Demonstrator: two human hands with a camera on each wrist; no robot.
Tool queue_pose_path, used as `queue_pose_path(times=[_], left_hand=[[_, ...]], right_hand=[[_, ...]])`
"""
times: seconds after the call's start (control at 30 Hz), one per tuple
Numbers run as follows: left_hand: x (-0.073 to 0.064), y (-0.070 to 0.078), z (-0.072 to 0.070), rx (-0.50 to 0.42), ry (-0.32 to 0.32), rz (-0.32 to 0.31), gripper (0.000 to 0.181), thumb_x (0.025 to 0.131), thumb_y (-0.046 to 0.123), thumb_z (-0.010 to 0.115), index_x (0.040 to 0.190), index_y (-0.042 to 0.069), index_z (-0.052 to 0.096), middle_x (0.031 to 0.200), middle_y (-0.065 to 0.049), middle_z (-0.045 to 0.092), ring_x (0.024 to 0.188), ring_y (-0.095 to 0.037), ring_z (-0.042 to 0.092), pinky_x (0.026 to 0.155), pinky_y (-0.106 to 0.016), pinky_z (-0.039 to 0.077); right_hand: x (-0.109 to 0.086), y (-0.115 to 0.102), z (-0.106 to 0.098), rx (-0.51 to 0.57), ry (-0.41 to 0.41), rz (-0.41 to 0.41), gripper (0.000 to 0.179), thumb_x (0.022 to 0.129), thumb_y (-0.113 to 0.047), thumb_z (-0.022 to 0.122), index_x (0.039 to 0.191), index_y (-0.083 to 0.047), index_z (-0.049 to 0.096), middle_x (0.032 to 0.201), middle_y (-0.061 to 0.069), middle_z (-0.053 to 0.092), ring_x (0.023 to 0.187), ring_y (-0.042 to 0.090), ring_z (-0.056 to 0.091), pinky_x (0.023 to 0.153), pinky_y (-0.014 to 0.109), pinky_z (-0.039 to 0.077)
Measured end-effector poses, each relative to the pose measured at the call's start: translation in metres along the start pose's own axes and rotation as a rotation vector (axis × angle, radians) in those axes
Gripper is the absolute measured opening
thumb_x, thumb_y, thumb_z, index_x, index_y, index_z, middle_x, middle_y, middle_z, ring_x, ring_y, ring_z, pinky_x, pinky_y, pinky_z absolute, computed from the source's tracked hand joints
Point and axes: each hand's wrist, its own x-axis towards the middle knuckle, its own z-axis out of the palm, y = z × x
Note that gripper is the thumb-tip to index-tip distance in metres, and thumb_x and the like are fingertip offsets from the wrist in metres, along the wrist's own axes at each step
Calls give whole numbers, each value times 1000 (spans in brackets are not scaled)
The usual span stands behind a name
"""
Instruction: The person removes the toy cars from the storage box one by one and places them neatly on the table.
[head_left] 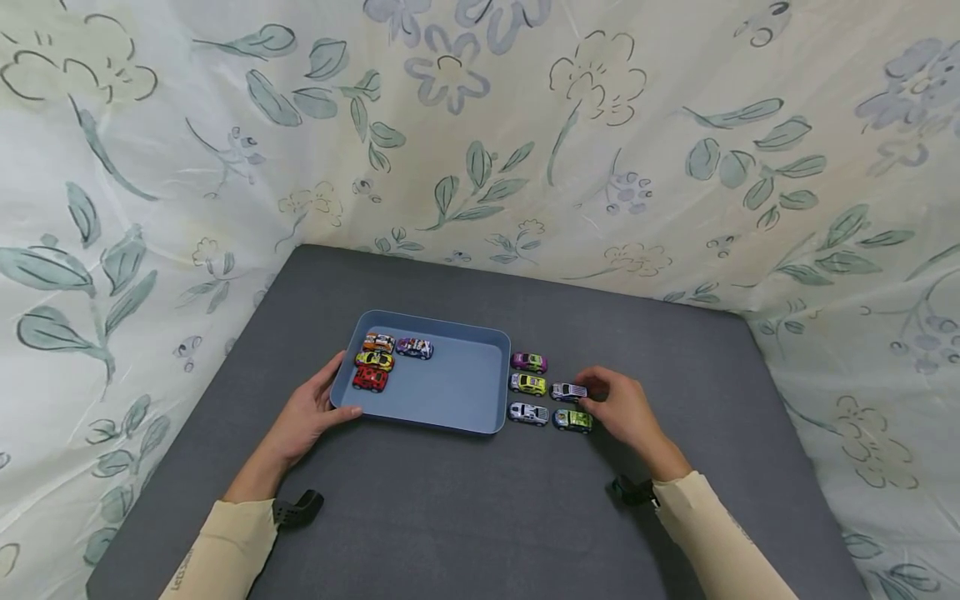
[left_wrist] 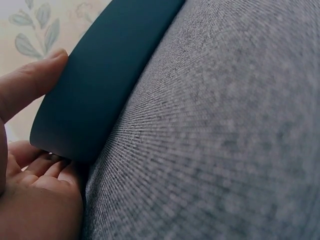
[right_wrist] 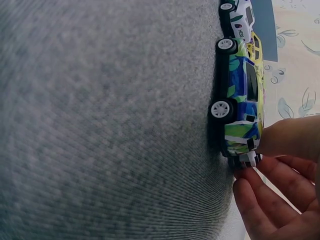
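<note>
My left hand grips the near left corner of a blue-grey tray, thumb on its front side and fingers along its left end; in the left wrist view the thumb presses the tray wall. My right hand pinches the right end of a silver-and-purple toy car on the table. Beside that car sits a green-and-blue toy car, which mostly hides it in the right wrist view. Purple, yellow and silver-white toy cars stand by the tray's right side.
Inside the tray, orange-and-white, yellow and red toy cars line the left end, with a white-and-purple one next to them. A dark grey table lies beneath, backed by flowered curtains.
</note>
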Motion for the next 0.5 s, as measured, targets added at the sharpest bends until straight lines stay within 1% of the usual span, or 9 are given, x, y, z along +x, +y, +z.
queue_pose_path(times=[0.27, 0.5], left_hand=[[1, -1, 0, -2, 1, 0, 106, 95, -4, 81, 174, 4, 10, 177, -25, 15, 162, -42, 19, 110, -13, 40], [1, -1, 0, -7, 1, -4, 106, 95, -3, 81, 174, 4, 10, 177, -25, 15, 162, -42, 19, 109, -12, 41]], right_hand=[[0, 2, 1, 6, 0, 5, 30, 92, -1, 82, 120, -10, 77, 117, 9, 78, 106, 32, 75, 94, 58, 58], [1, -1, 1, 7, 24, -7, 28, 95, -6, 80, 122, -8, 76, 118, 11, 77, 108, 34, 74, 95, 59, 57]])
